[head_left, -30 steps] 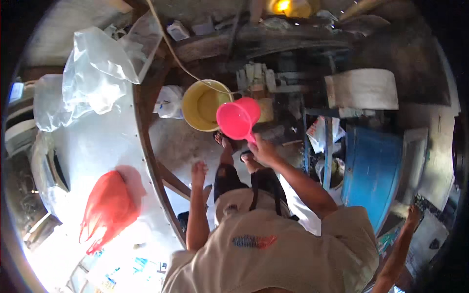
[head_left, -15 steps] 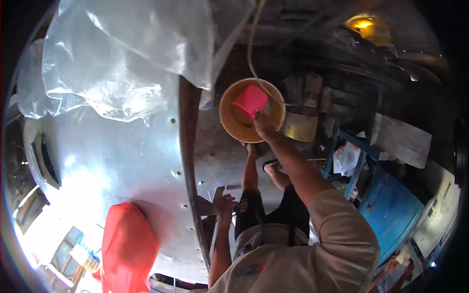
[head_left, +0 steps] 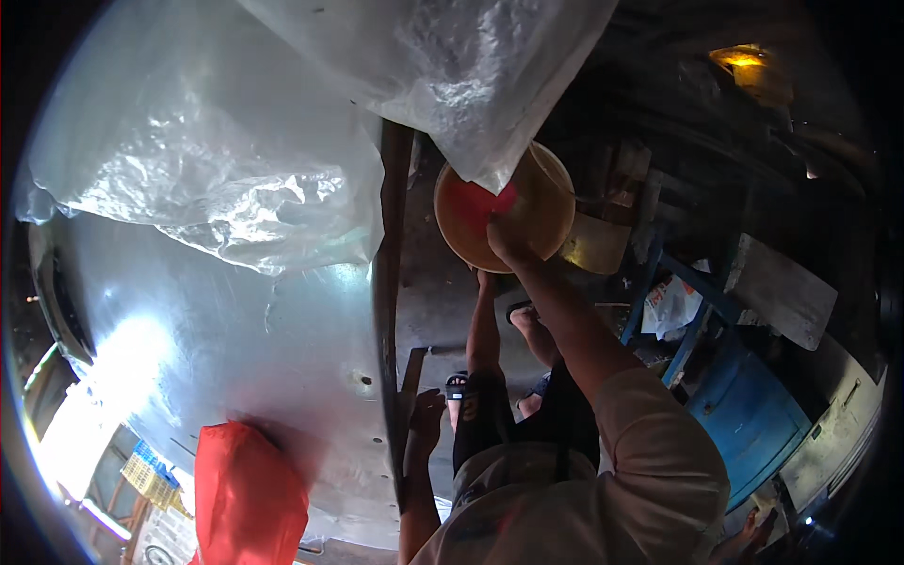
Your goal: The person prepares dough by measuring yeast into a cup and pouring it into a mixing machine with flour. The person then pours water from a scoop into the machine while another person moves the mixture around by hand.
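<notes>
My right hand grips a pink dipper down inside a yellow bucket beside my feet. Clear plastic sheeting hangs in the foreground and covers part of the dipper and bucket. My left hand hangs in shadow at the edge of a metal-topped table, its fingers apart and slightly bent, with nothing visible in them.
A red plastic bag lies on the metal top. At right stand a blue panel, a dark blue frame and a pale board. A cord runs into the bucket area. Another person's arm shows at lower right.
My right hand has lowered the dipper into the bucket. My view has shifted, so the plastic sheeting looms larger and now partly hides the bucket. My left hand sits lower in view.
</notes>
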`<state>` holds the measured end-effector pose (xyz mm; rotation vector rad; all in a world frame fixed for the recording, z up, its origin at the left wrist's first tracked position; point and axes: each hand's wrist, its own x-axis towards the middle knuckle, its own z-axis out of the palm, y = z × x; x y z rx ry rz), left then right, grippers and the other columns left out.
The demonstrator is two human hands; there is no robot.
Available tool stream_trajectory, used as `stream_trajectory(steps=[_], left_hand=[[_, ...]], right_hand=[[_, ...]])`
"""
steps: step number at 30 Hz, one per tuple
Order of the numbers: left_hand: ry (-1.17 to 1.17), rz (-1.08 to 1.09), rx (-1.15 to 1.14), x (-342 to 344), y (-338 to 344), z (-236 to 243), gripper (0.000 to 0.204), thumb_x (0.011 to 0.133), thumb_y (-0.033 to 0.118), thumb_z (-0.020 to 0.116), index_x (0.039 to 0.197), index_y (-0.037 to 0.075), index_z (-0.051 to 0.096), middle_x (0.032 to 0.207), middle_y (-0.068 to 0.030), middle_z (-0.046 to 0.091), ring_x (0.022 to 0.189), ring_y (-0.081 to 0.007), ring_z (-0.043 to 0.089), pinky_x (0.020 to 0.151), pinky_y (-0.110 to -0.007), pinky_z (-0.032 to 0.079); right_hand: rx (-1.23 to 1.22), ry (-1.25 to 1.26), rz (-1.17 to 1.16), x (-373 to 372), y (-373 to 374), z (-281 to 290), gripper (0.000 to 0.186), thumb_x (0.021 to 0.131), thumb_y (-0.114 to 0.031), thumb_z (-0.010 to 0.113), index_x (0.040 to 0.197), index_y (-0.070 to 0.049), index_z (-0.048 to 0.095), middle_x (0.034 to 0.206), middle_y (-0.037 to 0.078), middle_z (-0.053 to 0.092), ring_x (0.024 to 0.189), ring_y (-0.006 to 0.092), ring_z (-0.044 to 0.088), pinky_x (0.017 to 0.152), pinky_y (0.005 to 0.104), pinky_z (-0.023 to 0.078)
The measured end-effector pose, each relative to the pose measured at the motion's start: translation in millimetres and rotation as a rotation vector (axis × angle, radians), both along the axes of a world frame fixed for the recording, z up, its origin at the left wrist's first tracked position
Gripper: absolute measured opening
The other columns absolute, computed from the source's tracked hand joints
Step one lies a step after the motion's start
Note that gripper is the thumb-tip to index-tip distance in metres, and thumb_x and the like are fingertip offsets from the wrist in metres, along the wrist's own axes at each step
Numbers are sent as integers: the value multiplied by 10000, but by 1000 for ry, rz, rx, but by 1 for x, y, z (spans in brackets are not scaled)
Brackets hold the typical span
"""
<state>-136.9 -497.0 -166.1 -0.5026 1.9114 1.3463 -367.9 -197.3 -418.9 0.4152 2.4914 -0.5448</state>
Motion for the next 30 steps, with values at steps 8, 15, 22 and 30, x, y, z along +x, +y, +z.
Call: stream_trajectory(steps=[8, 15, 22, 30], left_hand=[[-173, 138, -47, 4, 1, 1, 221, 892, 141, 558, 1075, 15, 552, 1041, -138, 590, 966, -232, 574, 801, -308, 477], [-158, -39, -112, 20, -4, -13, 311, 909, 243, 551, 1133, 27, 539, 1064, -150, 593, 945, -251, 600, 802, -330, 474], [-158, -62, -135, 15, -6, -12, 306, 907, 257, 559, 1110, 30, 534, 1017, -139, 593, 925, -242, 596, 782, -332, 475], [62, -170, -93, 23, 11, -12, 247, 870, 67, 587, 1103, 17, 521, 981, -119, 591, 880, -176, 602, 739, -285, 495]], right_hand=[[-60, -139, 64, -1, 7, 1, 314, 914, -271, 396, 943, -36, 601, 899, 194, 642, 828, 359, 634, 725, 470, 505], [-223, -53, 37, -3, 27, 15, 359, 877, -348, 474, 997, -26, 577, 882, 224, 625, 832, 385, 611, 738, 485, 473], [-278, 42, 16, 5, 46, -15, 385, 874, -414, 488, 1069, -99, 592, 917, 195, 634, 886, 376, 603, 782, 469, 465], [-257, 26, 96, 15, 67, -42, 421, 775, -383, 618, 1097, -113, 576, 975, 188, 627, 924, 353, 600, 783, 445, 477]])
